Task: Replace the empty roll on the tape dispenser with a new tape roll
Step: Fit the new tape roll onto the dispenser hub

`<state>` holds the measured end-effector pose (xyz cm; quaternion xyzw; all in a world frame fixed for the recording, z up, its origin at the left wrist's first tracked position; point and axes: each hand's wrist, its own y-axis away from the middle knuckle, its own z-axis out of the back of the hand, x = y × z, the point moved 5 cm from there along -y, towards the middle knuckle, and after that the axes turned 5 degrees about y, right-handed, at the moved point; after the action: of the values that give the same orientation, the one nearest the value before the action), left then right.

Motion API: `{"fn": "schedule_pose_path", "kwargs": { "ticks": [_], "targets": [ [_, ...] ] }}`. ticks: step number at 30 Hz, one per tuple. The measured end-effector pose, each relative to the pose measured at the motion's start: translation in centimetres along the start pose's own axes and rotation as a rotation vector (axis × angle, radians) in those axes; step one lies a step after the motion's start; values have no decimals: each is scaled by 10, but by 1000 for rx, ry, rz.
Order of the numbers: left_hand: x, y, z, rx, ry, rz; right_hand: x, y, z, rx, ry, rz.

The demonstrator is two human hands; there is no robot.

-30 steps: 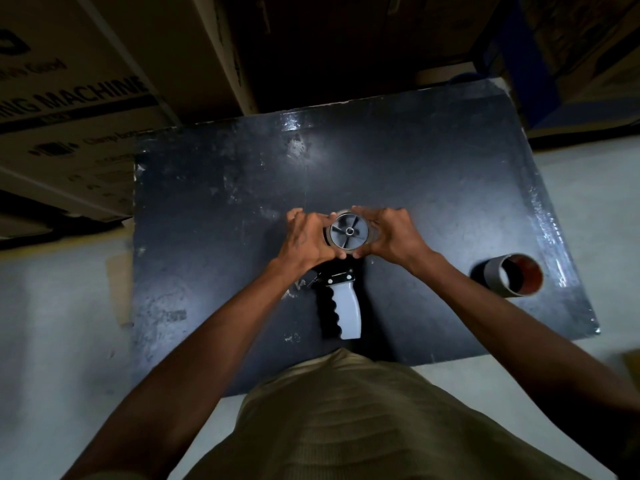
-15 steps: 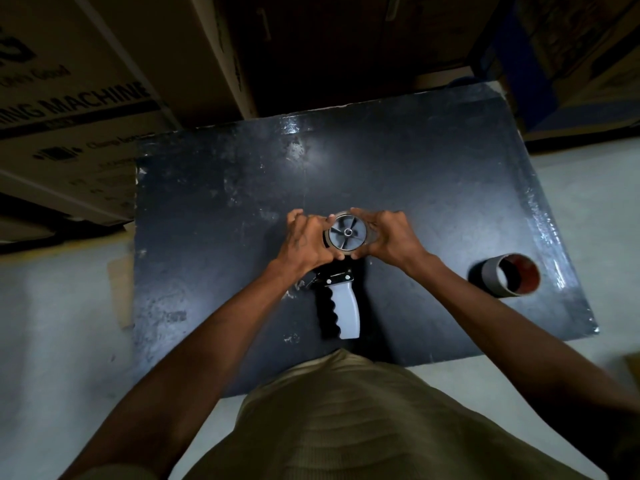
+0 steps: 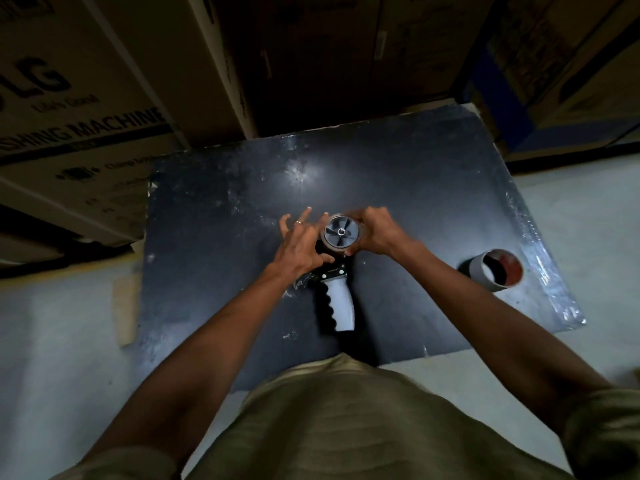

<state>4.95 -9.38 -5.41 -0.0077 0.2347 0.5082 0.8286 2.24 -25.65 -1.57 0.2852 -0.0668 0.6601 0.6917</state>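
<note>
Since half a second ago the left hand (image 3: 300, 244) has let go of the roll: its fingers are now spread and straight, a ring on one, thumb near the dispenser body just below the spool. At far left, stacked cardboard boxes (image 3: 79, 109) with "MACHINE" print stand behind the dark desk (image 3: 214, 216). Mid-desk lies the tape dispenser (image 3: 337, 296) on its side, pale grey handle pointing toward the person, spoked grey spool facing up. A brown roll (image 3: 341, 235) sits around that spool; whether it is the empty core or fresh tape is hard to tell in this light. The right hand (image 3: 375, 233) grips the roll's right side, fingers curled over its top edge, thumb at its lower edge. Well apart to the right, a second roll (image 3: 495, 270) with a grey outside and reddish inside rests near the desk's right edge.
</note>
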Motion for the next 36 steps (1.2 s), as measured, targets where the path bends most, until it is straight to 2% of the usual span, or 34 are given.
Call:
{"fn": "schedule_pose_path", "kwargs": {
  "ticks": [6,12,23,27,36],
  "targets": [
    [0,19,-4,-176,16,82,3,8,-3,5,35,-10],
    [-2,14,-11,-159,143,147,0,24,-11,8,16,-16],
    [8,15,-10,-187,233,198,6,31,-7,-41,-39,-17],
    [7,11,-8,-142,233,142,8,32,-6,-39,-39,-13],
    [11,17,-8,-229,244,122,1,26,-14,-58,-80,-47]
  ]
}}
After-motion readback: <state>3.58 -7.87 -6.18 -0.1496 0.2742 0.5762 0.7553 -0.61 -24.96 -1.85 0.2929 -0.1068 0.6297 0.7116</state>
